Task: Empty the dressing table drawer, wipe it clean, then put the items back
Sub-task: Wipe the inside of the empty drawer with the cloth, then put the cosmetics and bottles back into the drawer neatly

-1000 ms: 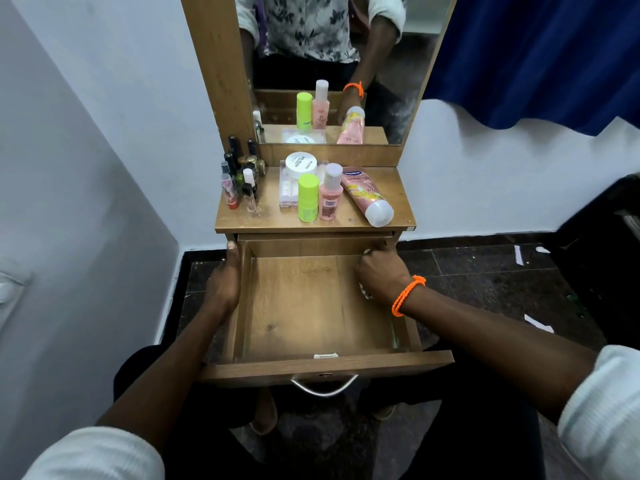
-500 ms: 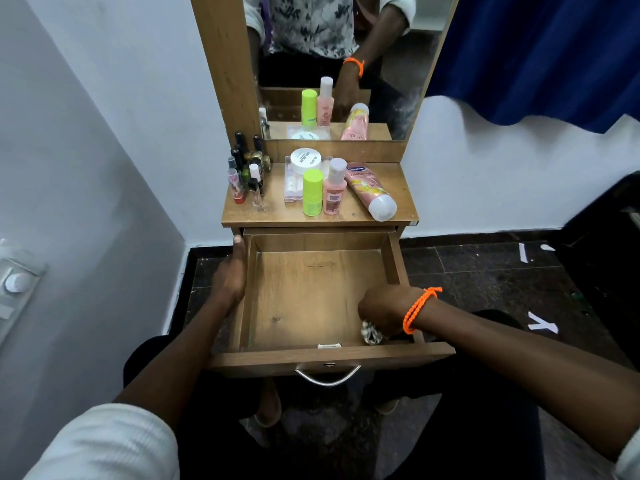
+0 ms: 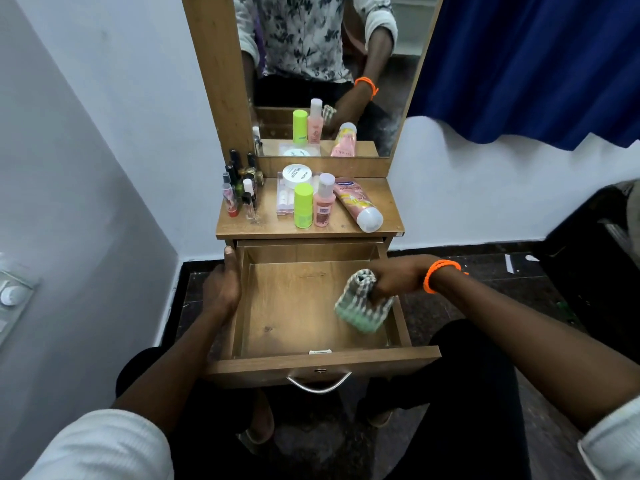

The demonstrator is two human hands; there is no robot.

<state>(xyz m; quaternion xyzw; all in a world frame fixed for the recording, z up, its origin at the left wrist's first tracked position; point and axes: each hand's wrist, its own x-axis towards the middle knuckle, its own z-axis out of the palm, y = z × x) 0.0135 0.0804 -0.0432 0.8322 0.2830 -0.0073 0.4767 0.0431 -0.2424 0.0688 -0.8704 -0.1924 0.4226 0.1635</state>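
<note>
The wooden drawer is pulled out and holds only a cloth. My right hand, with an orange band at the wrist, is shut on a green-and-white checked cloth over the drawer's right side. My left hand grips the drawer's left wall. On the dressing table top stand a lime green bottle, a pink bottle, a white jar on a clear box, a lying pink tube and several small nail polish bottles.
A mirror rises behind the table top. A white wall stands close on the left, with a switch plate. A blue curtain hangs at the right, and a dark object stands on the floor at the right.
My right hand swept from the drawer's back right to its front right corner, then lifted the checked cloth into view at the right side. My left hand stayed on the left wall.
</note>
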